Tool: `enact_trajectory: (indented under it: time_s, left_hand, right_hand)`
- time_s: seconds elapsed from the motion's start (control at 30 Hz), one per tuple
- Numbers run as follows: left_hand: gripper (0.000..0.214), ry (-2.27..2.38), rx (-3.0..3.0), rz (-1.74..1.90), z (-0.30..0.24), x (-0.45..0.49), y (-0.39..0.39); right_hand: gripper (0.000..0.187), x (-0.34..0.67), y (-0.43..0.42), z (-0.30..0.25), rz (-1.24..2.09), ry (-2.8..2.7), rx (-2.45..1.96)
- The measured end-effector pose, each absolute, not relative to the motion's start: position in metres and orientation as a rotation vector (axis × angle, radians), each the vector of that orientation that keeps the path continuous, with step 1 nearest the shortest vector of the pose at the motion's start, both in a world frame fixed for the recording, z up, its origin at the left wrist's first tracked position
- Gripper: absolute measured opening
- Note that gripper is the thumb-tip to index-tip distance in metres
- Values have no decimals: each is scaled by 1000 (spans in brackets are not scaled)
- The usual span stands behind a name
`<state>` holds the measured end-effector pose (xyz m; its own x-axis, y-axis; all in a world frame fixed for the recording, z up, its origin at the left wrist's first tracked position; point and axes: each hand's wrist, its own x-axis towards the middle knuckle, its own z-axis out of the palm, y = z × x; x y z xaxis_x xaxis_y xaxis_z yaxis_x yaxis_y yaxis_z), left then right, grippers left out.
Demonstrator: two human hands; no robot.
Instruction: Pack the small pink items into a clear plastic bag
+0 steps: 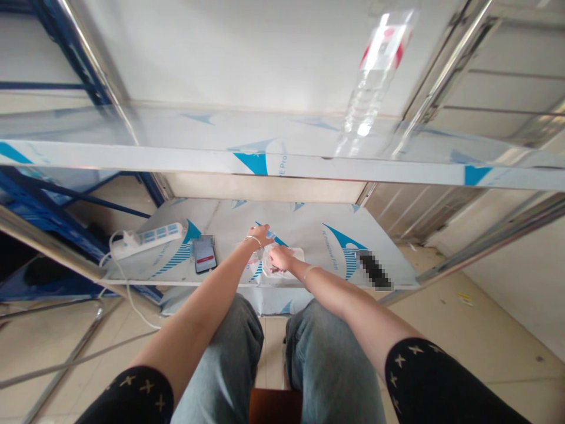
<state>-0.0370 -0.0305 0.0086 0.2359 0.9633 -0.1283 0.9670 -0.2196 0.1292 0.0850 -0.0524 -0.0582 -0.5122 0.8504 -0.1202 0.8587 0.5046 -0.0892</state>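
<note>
My left hand is above the film-covered lower shelf, just behind and left of my right hand. Its fingers look spread apart, and I see nothing held in them. My right hand is closed, fingers pointing down over a clear plastic package near the shelf's front edge. Small dark and reddish bits show in the package under the hand, too small to name. Whatever the right fingers grip is hidden.
A phone with a lit screen lies left of my hands, beside a white power strip with a trailing cable. A pixelated dark object lies to the right. Overhead, the upper shelf bears a clear bottle.
</note>
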Motion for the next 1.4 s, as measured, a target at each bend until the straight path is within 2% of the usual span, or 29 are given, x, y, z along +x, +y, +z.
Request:
enact_trajectory:
  time_s: [0.2,0.5,0.63,0.77,0.93,1.03,1.2,1.4]
  left_hand:
    - [53,1838,2304,-53,5,-39,-28]
    - [52,1812,2278,-43,7,-39,-29]
    - [51,1815,2255,-47,5,-42,-29]
    - [54,1810,2252,-19,0,-46,-26]
    - [58,1783,2244,-16,-8,-49,-16]
    - [56,1771,2224,-1,-13,-50,-11]
    - [57,1747,2248,13,-16,-51,-9]
    - [47,1723,2320,15,-10,-47,-12]
  right_hand:
    - [7,84,-49,-66,-299,2667,1520]
    - [13,80,-53,-69,-346,2681,1549]
    - [14,82,-53,-69,-464,2622,1655]
    - [9,89,-47,-62,-346,2659,1625]
    - [20,97,-35,-45,-123,2682,1714]
    - [21,100,-31,-36,-11,2760,1889]
    - [22,100,-30,-26,12,2944,1993]
    - [24,97,-33,-25,-107,3023,1864]
